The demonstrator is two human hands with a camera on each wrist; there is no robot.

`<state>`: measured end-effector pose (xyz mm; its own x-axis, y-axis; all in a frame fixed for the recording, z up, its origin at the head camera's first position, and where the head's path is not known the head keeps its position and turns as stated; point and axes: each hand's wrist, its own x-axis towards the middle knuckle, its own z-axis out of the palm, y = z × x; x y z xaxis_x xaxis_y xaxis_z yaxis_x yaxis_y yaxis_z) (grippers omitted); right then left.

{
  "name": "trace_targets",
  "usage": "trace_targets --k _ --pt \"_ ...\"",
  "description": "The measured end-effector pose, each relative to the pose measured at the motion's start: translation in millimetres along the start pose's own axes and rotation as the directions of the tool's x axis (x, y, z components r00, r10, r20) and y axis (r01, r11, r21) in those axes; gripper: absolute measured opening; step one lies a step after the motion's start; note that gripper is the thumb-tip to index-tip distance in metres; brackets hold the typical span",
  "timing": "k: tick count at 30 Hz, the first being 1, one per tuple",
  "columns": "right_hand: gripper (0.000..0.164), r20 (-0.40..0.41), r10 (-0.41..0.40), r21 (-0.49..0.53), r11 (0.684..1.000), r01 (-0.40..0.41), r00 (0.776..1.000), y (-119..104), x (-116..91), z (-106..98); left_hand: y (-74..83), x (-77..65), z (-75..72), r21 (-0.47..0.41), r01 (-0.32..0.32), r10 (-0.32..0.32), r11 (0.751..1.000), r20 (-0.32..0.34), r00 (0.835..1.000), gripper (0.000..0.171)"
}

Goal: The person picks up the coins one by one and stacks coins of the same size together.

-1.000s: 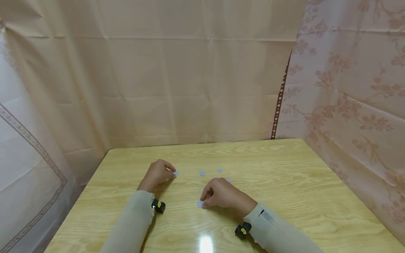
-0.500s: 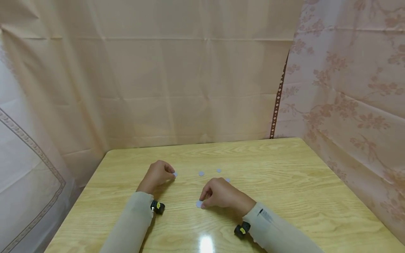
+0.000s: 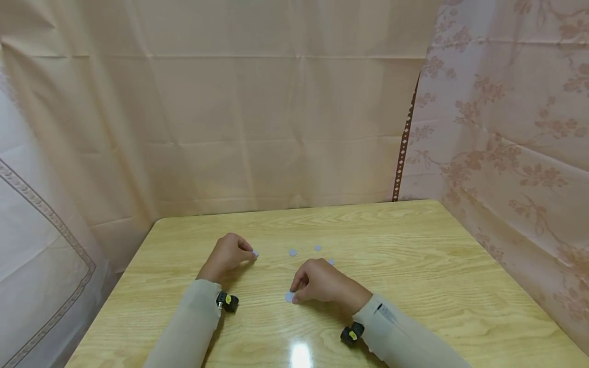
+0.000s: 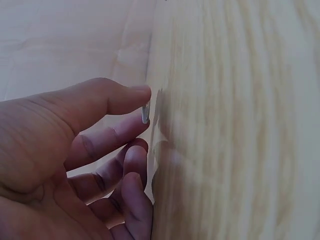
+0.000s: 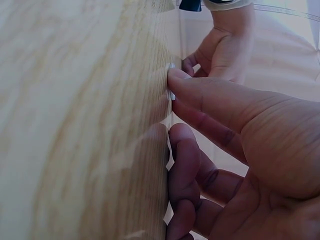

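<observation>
Between thumb and index finger my left hand (image 3: 228, 251) pinches a small pale round disc (image 3: 255, 253). The left wrist view shows that disc (image 4: 146, 112) edge-on, with a narrow gap to the tabletop beside it. My right hand (image 3: 319, 281) is nearer the front, its thumb and index finger gripping the sides of another pale disc (image 3: 289, 297) flat on the table. In the right wrist view the thumb covers most of this disc (image 5: 173, 95). What the discs are made of cannot be told.
On the wood-grain table (image 3: 405, 286) lie further pale discs: one at the middle (image 3: 293, 252), one farther back to the right (image 3: 318, 248), and one partly behind the right hand (image 3: 331, 261). Beige curtains (image 3: 276, 128) hang behind the table, floral cloth (image 3: 515, 153) at right.
The disc in my left hand has tilted slightly, and that hand's fingers have closed in a little. My right hand and the loose discs stay as they were; the view shifts slightly.
</observation>
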<state>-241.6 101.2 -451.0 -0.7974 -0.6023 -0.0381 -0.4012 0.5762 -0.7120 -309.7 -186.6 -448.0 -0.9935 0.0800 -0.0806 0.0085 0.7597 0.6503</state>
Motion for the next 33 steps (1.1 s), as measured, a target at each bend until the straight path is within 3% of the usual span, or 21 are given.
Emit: trace_targets --k 11,23,33 --pt "0.010 0.004 0.005 -0.011 1.000 -0.005 1.000 0.3 0.6 -0.1 -5.7 -0.5 -4.5 -0.080 0.010 -0.010 0.997 0.006 1.000 0.017" --pt "0.010 0.007 -0.004 -0.011 1.000 0.004 1.000 2.6 0.9 -0.7 -4.5 0.0 -5.9 -0.163 -0.047 0.045 0.986 -0.016 0.999 0.017" --pt "0.010 0.008 0.002 -0.011 1.000 -0.002 1.000 0.2 1.0 -1.1 -1.1 -3.2 -7.7 -0.118 -0.072 0.069 0.990 -0.034 0.997 0.018"
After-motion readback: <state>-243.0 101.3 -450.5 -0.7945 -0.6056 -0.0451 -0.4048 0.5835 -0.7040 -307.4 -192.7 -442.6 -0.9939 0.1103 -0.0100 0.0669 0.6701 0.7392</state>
